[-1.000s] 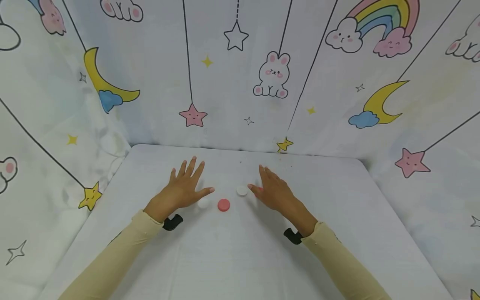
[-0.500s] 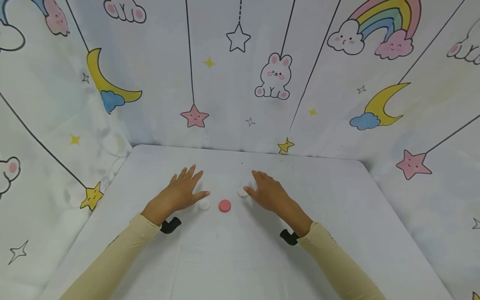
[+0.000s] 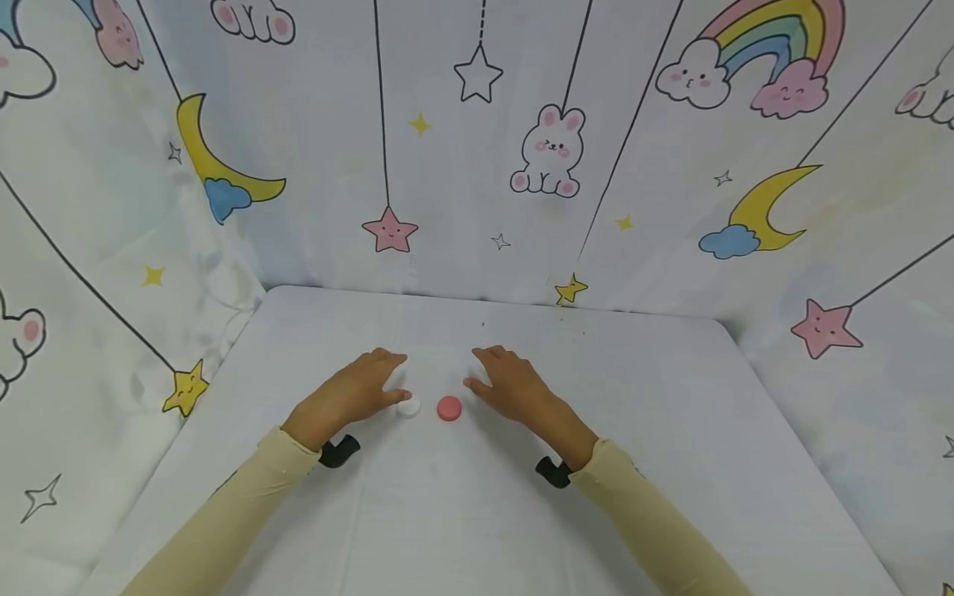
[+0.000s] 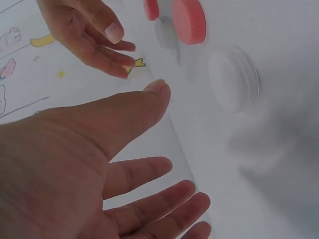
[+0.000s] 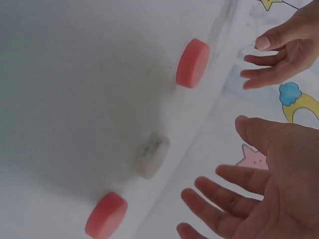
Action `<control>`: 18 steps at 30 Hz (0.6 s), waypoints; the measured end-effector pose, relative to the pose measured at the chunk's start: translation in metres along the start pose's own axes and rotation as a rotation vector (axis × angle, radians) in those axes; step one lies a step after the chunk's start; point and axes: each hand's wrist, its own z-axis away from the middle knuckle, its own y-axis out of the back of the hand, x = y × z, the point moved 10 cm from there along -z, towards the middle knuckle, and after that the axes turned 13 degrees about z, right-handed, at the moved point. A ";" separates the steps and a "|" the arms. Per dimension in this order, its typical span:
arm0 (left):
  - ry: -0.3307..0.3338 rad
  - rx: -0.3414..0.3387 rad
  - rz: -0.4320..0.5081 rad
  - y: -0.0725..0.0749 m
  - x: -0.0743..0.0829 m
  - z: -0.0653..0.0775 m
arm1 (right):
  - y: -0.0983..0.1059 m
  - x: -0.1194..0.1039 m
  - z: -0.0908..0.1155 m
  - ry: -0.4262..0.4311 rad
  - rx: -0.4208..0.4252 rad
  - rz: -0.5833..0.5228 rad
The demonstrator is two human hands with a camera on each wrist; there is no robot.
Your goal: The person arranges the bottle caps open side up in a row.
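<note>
Bottle caps stand on the white table. In the head view a red cap [image 3: 450, 409] lies between the hands, with a white cap [image 3: 411, 407] partly behind the left thumb. The right hand hides the other two. The left wrist view shows both ribbed white caps [image 4: 232, 79] and both red caps [image 4: 189, 21], set alternately in a row. My left hand [image 3: 349, 392] hovers by the near white cap, fingers loosely bent, holding nothing. Palm facing inward, my right hand [image 3: 516, 389] hovers over the row's other end, where a red cap [image 5: 106, 216] and a white cap [image 5: 153, 155] show.
A white cloth covers the tabletop [image 3: 447, 513]. Behind it and at both sides hangs a printed curtain [image 3: 462, 165] with moons, stars and a rabbit. Each wrist carries a black mount [image 3: 340, 451].
The right hand has moved left toward the middle and now covers the second white cap. The left hand's spread fingers have drawn together and bent downward. The caps keep their places.
</note>
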 end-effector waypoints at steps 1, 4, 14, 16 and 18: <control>-0.005 0.000 -0.006 -0.001 0.000 0.000 | -0.001 -0.003 -0.001 0.009 -0.004 0.007; -0.014 -0.009 -0.031 -0.003 0.002 0.001 | -0.005 -0.014 -0.004 0.037 -0.018 0.023; -0.024 -0.037 -0.051 -0.016 -0.005 0.000 | -0.014 -0.050 -0.009 0.153 -0.070 0.041; -0.031 -0.034 -0.057 -0.017 -0.005 0.000 | -0.016 -0.055 -0.010 0.171 -0.066 0.046; -0.043 -0.031 -0.065 -0.018 -0.005 0.000 | -0.016 -0.060 -0.011 0.192 -0.049 0.052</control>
